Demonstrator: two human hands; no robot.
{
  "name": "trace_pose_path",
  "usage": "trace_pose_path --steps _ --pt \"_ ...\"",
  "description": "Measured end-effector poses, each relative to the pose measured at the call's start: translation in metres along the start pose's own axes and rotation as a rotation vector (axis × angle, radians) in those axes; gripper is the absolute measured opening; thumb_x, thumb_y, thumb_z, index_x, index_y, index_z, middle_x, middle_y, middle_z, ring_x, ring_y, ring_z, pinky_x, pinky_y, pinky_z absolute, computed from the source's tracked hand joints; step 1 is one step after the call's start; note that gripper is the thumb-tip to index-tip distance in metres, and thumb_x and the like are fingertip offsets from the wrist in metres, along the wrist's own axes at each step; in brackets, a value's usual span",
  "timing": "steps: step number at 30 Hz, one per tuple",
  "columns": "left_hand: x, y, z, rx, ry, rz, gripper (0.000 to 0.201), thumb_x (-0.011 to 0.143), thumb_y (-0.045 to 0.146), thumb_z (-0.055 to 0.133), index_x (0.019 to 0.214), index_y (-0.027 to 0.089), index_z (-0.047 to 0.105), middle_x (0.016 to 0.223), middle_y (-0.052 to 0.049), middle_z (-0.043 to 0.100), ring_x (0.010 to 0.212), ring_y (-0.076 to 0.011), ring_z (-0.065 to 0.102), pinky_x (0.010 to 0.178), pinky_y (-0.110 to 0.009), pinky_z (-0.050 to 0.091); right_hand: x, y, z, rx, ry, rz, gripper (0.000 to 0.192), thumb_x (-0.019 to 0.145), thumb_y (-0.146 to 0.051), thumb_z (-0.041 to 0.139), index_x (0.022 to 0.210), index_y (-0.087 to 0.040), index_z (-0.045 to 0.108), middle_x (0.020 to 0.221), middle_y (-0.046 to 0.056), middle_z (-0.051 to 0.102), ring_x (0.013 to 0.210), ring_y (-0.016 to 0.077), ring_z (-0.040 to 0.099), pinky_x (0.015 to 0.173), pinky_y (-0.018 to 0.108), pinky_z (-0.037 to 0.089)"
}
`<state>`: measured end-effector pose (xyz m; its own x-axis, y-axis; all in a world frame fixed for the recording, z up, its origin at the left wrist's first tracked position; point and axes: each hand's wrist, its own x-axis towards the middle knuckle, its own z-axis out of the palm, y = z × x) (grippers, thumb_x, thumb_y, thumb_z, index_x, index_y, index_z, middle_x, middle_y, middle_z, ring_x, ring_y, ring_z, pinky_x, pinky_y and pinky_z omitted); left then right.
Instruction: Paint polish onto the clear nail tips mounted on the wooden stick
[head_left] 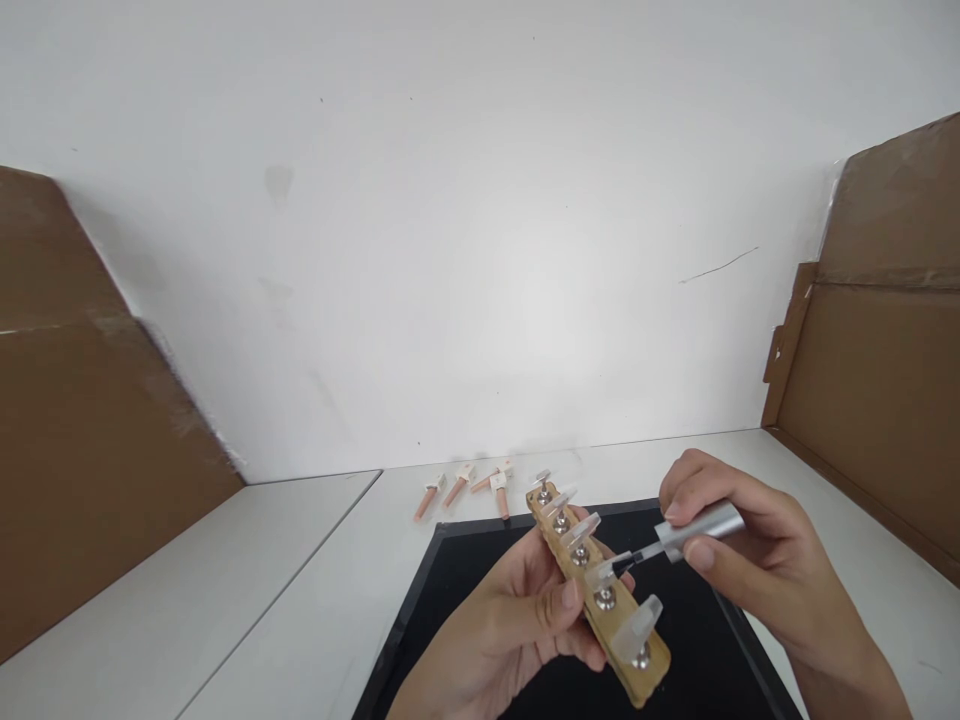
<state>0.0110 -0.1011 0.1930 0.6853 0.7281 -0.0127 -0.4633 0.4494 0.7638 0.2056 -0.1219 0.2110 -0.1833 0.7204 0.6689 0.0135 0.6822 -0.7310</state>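
Observation:
My left hand (517, 615) is wrapped round a wooden nail-tip stand (651, 680), held tilted above the black mat. Several clear false nail tips (637, 628) stand in a row along it on round metal mounts. Between thumb and fingers, my right hand (757, 560) grips a nail polish brush (701, 530) by its silver cap. The dark bristles touch or nearly touch the second false nail from the near end. My left fingers are partly hidden behind the stand.
Several small bottles with pinkish handles and white ends (454, 487) lie on the white table (300, 570) at the back. A black mat (420, 610) lies under my hands. Brown cardboard panels (67, 400) stand on both sides, before a white wall (480, 250).

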Motion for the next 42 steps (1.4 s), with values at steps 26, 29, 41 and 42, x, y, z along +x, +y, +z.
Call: trace_pose_path --steps 26,29,41,42 --pt "-0.004 0.004 0.006 0.045 0.031 -0.017 0.037 0.063 0.022 0.083 0.092 0.019 0.061 0.079 0.000 0.069 0.069 -0.0112 0.067 0.054 -0.018 0.053 0.000 -0.006 0.005 0.014 -0.001 -0.019 0.007 0.090 -0.035 0.060 0.090 -0.029 0.064 0.075 0.000 0.056 0.064 0.0157 0.052 0.055 0.025 0.042" --pt "-0.005 0.004 0.007 0.052 0.027 -0.014 0.036 0.064 0.022 0.083 0.093 0.018 0.062 0.079 0.000 0.070 0.068 -0.0098 0.068 0.055 -0.016 0.053 0.002 -0.006 0.005 0.004 -0.033 -0.028 0.007 0.090 -0.035 0.060 0.089 -0.029 0.064 0.074 0.000 0.055 0.065 0.0150 0.052 0.056 0.025 0.042" --pt "-0.008 0.000 -0.007 0.098 -0.011 0.009 0.031 0.074 0.017 0.074 0.101 0.023 0.060 0.089 -0.001 0.071 0.076 -0.0135 0.069 0.059 -0.019 0.052 0.000 0.002 -0.003 -0.010 0.040 -0.039 0.009 0.089 -0.036 0.061 0.086 -0.028 0.064 0.072 0.000 0.055 0.065 0.0160 0.052 0.057 0.027 0.042" --pt "-0.008 0.000 -0.008 0.102 -0.018 0.016 0.030 0.075 0.017 0.073 0.101 0.023 0.060 0.089 -0.001 0.071 0.076 -0.0136 0.069 0.058 -0.019 0.052 0.000 0.002 -0.003 -0.003 0.028 -0.051 0.009 0.089 -0.036 0.061 0.086 -0.028 0.065 0.072 0.000 0.055 0.065 0.0164 0.052 0.057 0.027 0.043"
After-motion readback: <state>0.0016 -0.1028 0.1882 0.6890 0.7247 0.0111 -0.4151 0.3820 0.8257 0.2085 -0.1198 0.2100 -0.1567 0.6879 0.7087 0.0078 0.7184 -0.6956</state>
